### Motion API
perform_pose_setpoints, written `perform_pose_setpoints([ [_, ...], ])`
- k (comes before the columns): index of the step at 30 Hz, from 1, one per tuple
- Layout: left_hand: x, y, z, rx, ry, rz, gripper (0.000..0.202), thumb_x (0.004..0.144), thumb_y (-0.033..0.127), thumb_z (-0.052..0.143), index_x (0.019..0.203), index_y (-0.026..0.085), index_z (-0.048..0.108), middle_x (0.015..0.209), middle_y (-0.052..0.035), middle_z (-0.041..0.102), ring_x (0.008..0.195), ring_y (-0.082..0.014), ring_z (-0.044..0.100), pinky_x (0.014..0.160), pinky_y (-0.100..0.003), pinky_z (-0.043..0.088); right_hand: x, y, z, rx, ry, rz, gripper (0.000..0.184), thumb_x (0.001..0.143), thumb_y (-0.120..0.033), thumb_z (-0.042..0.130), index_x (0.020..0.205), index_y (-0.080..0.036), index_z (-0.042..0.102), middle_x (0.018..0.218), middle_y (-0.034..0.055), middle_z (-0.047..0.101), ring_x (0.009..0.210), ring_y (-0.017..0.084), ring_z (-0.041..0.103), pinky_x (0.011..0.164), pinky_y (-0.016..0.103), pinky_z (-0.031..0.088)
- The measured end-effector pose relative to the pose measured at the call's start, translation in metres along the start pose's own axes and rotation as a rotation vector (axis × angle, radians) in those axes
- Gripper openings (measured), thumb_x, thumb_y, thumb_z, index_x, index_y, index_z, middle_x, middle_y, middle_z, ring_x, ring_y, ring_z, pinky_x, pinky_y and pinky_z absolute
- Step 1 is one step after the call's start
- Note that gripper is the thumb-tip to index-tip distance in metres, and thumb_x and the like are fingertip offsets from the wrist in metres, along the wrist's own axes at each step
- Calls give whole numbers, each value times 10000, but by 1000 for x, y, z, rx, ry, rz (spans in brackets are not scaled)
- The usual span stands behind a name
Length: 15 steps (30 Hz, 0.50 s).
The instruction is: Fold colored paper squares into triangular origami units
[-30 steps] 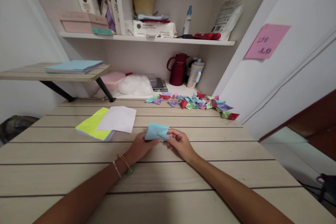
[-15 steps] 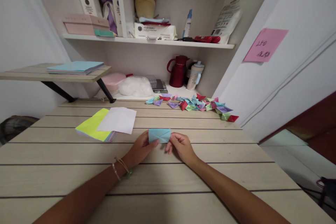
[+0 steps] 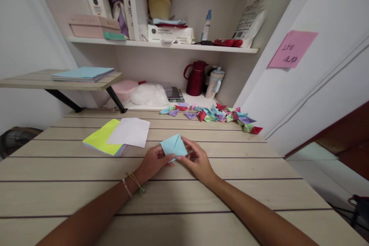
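A light-blue piece of folded paper [image 3: 174, 147] is held between my two hands over the middle of the wooden table [image 3: 161, 200]. It has a diamond-like outline with a slit running down from its top corner. My left hand [image 3: 154, 161] grips its left side, thumb on the front along the lower edge. My right hand [image 3: 198, 160] pinches the right side, with the thumb near the bottom corner and a fingertip at the top corner. The other fingers are partly hidden behind the paper.
Several small folded paper boats [image 3: 213, 113] in mixed colours lie along the table's back edge. To the left rest yellow sheets [image 3: 100, 138] and white paper [image 3: 129, 131]. A raised wooden shelf [image 3: 25, 78] bears a stack of blue paper [image 3: 83, 73]. Behind stands a red jug [image 3: 196, 78].
The blue paper has gone from a flat rectangle to a diamond-like shape, turned in the hands. My right hand has shifted its grip, its fingers now spread along the right side.
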State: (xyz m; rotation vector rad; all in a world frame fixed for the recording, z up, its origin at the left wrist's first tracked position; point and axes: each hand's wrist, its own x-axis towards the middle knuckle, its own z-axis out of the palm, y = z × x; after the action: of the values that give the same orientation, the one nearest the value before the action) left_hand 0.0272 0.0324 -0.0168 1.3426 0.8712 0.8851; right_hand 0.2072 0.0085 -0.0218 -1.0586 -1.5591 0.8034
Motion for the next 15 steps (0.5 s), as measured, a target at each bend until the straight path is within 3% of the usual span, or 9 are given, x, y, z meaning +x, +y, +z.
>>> perform_pose_setpoints([
  [4,1,-2,-2,-45,18,-25,373,633,329,718,929,120,628,864,-65,707,615,-161,638,594,-277,515,-1,-1,-1,-21,34,-88,342,705,-297,670,1037,-242,614,1098,95,536,851,189,559,585,265,500],
  [8,2,-2,-3,-72,12,-51,399,633,327,720,960,122,621,802,-57,712,638,-179,653,591,-277,519,-1,0,-1,-51,72,-162,115,720,-277,660,815,-214,647,1118,102,522,908,202,578,645,293,520],
  [12,2,-1,-3,-95,-17,-61,386,648,336,708,961,126,624,823,-63,713,693,-191,664,650,-299,525,-2,1,-4,-242,135,-334,59,756,-218,613,771,-240,665,1079,78,582,984,222,562,791,380,488],
  [15,3,-1,-3,-117,-41,-60,389,634,340,718,943,120,626,847,-62,711,769,-208,661,703,-325,526,-2,3,-6,-352,62,-468,134,772,-171,586,818,-269,664,945,44,664,965,219,573,844,416,461],
])
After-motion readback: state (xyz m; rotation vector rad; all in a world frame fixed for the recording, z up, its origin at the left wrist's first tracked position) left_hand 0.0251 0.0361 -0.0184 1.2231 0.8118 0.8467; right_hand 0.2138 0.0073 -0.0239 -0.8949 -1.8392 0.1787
